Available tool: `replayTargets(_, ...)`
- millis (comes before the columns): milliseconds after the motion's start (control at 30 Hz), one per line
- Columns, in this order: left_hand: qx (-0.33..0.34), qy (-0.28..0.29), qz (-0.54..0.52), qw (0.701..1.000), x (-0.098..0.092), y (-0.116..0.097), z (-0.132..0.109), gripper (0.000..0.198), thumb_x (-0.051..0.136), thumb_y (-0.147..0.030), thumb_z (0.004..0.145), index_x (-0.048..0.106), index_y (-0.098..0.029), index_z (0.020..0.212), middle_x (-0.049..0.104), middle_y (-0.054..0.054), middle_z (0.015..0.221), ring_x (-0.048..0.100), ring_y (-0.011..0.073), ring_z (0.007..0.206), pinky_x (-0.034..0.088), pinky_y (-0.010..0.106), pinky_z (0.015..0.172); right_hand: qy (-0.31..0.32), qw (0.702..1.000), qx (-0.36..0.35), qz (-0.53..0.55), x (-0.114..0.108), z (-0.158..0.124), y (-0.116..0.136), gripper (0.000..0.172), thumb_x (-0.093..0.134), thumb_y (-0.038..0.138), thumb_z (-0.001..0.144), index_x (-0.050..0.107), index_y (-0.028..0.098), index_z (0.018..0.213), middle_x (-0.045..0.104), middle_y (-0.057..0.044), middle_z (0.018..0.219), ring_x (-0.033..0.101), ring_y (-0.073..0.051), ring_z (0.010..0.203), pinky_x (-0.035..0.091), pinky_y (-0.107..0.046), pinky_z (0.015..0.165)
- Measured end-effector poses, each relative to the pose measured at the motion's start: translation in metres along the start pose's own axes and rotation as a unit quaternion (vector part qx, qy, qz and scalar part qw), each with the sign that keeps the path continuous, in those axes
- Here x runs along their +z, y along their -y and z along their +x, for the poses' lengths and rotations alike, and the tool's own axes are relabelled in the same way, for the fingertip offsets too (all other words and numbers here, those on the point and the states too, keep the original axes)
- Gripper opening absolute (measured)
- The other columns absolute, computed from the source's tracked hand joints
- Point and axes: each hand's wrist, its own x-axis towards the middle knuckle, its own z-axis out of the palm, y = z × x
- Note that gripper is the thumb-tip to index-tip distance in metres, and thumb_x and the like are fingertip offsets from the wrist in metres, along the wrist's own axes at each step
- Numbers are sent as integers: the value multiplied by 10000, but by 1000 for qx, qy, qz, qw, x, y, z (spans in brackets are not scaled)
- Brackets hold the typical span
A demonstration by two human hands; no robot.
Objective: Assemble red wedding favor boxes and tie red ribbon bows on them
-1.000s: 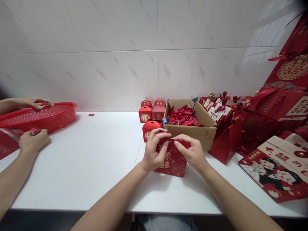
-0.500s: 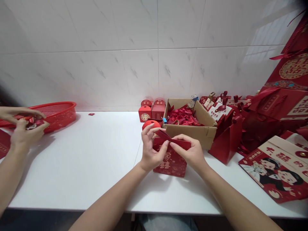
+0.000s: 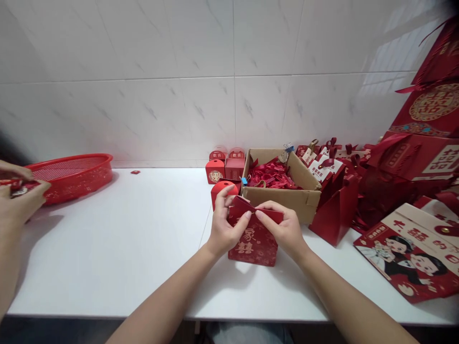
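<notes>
Our left hand [image 3: 225, 224] and right hand [image 3: 287, 227] share one red gift box [image 3: 253, 251], each grasping its top edge with thumb and fingers, the thumbs almost meeting at the middle. The box is upright over the near middle of the white surface [image 3: 143, 258], its gold lettering toward us (we cannot tell whether its base touches down). Just beyond it, on the far side, we have a cardboard carton [image 3: 283, 203] heaped with red ribbons [image 3: 270, 174], and three small red boxes [image 3: 215, 173] cluster along the carton's left side. To the right of the carton stand dark red bags [image 3: 335, 210], and near right we see a cream-and-red packet [image 3: 412, 258] printed with a couple. Taller gift bags [image 3: 430, 110] fill the far right. On the left, a co-worker's hands [image 3: 30, 200], partly cut off by the view, hold small wrapped things [image 3: 19, 188] before a red basket [image 3: 79, 184], with a little red piece [image 3: 135, 172] lying to the basket's right
</notes>
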Motion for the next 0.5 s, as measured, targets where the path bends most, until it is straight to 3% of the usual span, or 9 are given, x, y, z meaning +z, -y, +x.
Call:
replayTargets(100,-23,20,-41,999,-3,-4,2,421,558,-254,833,398,-201,1219,644,81,928,644,186,862,544,347,772,-3,1000,7,2,1,-1,-2,107,611,295,791,651,195,783,671,-28,796,635,-174,749,510,-271,688)
replayTargets(200,-39,-10,-45,998,-3,-11,5,289,526,-253,865,435,-198,1134,661,56,848,654,169,821,540,336,770,0,1000,9,-3,1,-1,-2,92,623,282,772,652,195,777,671,-27,780,637,-173,723,514,-270,656)
replayTargets(300,-35,-12,-17,999,-5,-20,9,314,558,-217,850,413,-204,1127,655,17,765,664,156,778,547,301,725,13,1000,-1,-1,1,-2,1,88,657,278,743,651,194,770,669,-21,767,634,-165,700,515,-264,638)
replayTargets(400,-9,19,30,999,-7,-31,15,382,570,-197,839,392,-210,1176,645,1,733,666,150,730,542,260,629,24,1000,0,2,1,-2,3,114,691,296,724,656,195,762,666,-16,748,627,-159,687,512,-264,636)
replayTargets(500,61,54,131,988,-6,-39,25,425,577,-178,827,402,-213,1212,638,-9,711,650,145,674,525,260,600,7,1000,-14,15,2,-1,3,108,691,296,734,666,202,781,665,-21,769,626,-163,721,512,-276,667)
